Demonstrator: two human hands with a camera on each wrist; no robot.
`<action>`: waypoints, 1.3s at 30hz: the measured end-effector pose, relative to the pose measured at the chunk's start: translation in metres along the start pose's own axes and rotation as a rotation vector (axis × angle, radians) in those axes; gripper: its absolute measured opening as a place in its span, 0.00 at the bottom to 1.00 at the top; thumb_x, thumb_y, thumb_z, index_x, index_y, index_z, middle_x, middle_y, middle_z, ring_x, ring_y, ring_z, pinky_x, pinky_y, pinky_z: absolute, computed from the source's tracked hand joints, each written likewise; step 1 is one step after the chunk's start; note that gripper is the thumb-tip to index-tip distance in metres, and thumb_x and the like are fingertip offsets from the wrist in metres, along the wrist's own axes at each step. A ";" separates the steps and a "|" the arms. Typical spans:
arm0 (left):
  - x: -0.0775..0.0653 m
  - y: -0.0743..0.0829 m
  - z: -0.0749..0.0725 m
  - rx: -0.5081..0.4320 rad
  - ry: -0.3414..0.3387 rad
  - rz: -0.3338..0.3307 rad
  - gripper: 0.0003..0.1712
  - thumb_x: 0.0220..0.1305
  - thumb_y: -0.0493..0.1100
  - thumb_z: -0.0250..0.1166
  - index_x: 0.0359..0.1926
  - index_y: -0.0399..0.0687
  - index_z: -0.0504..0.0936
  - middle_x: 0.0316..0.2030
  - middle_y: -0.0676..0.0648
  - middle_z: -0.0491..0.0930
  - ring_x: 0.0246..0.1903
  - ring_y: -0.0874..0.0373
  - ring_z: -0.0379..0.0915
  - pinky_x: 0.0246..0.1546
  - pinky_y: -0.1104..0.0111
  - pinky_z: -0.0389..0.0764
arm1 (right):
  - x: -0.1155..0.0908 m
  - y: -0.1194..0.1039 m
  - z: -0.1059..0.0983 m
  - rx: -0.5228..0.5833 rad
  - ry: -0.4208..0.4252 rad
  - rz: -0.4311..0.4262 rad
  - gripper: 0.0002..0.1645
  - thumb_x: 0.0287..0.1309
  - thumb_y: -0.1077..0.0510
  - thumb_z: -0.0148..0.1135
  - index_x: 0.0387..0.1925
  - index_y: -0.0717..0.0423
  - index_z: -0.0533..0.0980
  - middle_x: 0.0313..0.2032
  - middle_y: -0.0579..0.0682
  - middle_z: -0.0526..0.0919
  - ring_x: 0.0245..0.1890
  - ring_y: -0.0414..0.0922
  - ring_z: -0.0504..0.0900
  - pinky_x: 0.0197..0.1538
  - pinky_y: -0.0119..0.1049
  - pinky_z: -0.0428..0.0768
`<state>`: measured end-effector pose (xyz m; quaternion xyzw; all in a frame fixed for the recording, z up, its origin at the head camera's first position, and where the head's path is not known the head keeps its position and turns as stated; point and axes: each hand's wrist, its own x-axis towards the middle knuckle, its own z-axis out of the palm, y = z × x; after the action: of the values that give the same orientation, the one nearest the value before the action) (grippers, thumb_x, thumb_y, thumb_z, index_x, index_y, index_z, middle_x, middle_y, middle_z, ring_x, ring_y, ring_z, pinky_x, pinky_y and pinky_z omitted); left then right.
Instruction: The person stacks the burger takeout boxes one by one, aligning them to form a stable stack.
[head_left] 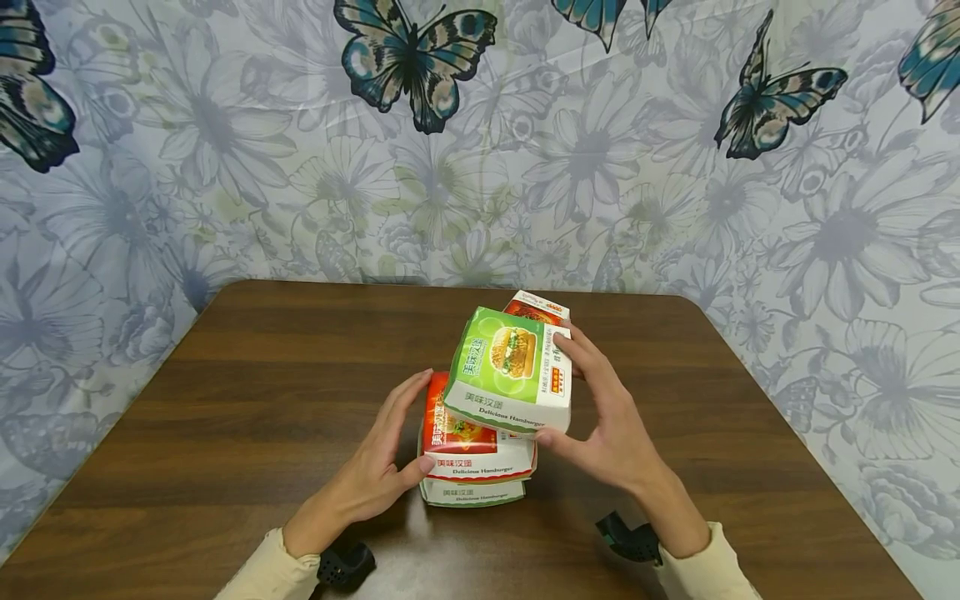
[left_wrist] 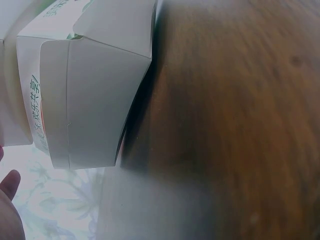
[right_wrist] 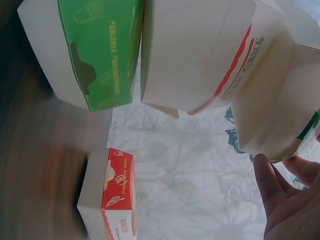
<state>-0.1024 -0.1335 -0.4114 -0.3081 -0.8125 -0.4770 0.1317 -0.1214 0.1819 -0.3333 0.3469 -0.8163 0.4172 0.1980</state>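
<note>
A green-topped hamburger box, with a burger picture on its lid, is tilted over a red-topped hamburger box. My right hand grips its right side, thumb at the front corner and fingers toward the back. Under the red box, a lower box with green print shows only its front edge. My left hand lies along the red box's left side with fingers extended, thumb by the front corner. In the right wrist view, fingers press the underside of the held box.
Behind the held box, another red box stands on the brown wooden table, partly hidden. A cloth with flowers and butterflies hangs behind the table. Dark bands sit on both wrists.
</note>
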 end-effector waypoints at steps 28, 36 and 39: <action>-0.002 0.001 -0.002 0.022 -0.016 -0.011 0.53 0.61 0.48 0.66 0.82 0.56 0.49 0.79 0.48 0.52 0.75 0.50 0.53 0.69 0.40 0.62 | 0.005 -0.010 0.014 0.055 -0.107 -0.019 0.59 0.58 0.27 0.67 0.80 0.49 0.56 0.80 0.50 0.56 0.68 0.49 0.69 0.66 0.37 0.71; -0.002 0.000 -0.002 0.014 -0.019 0.010 0.52 0.62 0.49 0.66 0.82 0.56 0.49 0.79 0.49 0.52 0.75 0.51 0.54 0.70 0.45 0.63 | 0.007 -0.008 0.015 0.065 -0.134 -0.028 0.60 0.59 0.26 0.64 0.81 0.48 0.54 0.80 0.54 0.55 0.69 0.49 0.67 0.65 0.43 0.73; -0.002 -0.001 -0.002 0.009 -0.015 0.021 0.51 0.62 0.49 0.66 0.81 0.56 0.50 0.79 0.49 0.52 0.74 0.51 0.54 0.71 0.48 0.62 | 0.007 -0.007 0.016 0.064 -0.140 -0.030 0.60 0.59 0.25 0.63 0.81 0.49 0.53 0.80 0.54 0.54 0.68 0.49 0.67 0.64 0.44 0.72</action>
<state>-0.1018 -0.1357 -0.4118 -0.3198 -0.8124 -0.4694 0.1320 -0.1215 0.1631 -0.3340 0.3937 -0.8091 0.4148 0.1352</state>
